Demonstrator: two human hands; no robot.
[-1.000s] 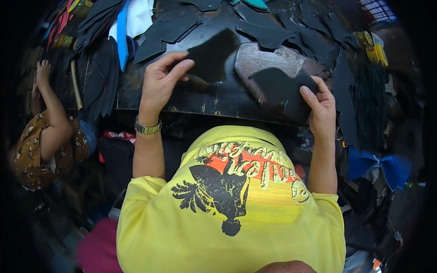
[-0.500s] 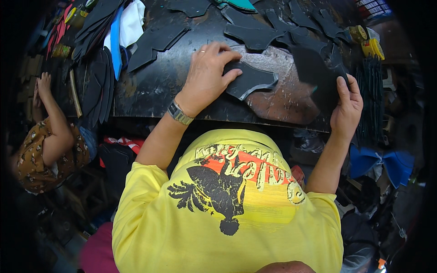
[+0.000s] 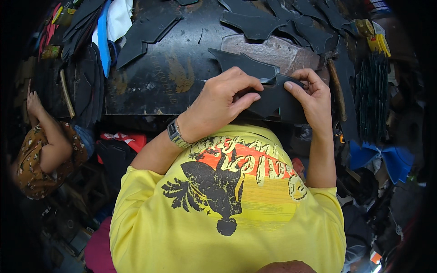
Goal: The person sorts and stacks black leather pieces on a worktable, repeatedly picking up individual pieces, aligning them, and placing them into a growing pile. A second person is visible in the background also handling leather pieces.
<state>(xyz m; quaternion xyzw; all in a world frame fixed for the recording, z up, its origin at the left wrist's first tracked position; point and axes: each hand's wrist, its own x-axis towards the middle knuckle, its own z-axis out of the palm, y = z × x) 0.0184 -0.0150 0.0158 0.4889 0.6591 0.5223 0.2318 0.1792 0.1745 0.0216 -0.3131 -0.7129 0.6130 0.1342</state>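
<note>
here left hand, right hand both gripping black leather piece.

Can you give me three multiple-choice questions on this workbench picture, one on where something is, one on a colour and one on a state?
1. Where is the other person's arm?
A. at the left edge of the view
B. at the top right
C. on the pale slab

2. What colour is the cut piece held between both hands?
A. white
B. black
C. yellow

3. How is that piece held?
A. lying untouched on the table
B. by the right hand alone
C. gripped by the left hand and the right hand

Answers:
1 A, a bent arm in a patterned sleeve shows far left.
2 B, it is dark like the loose pieces on the black table top.
3 C, fingers of both hands close on it.
</note>
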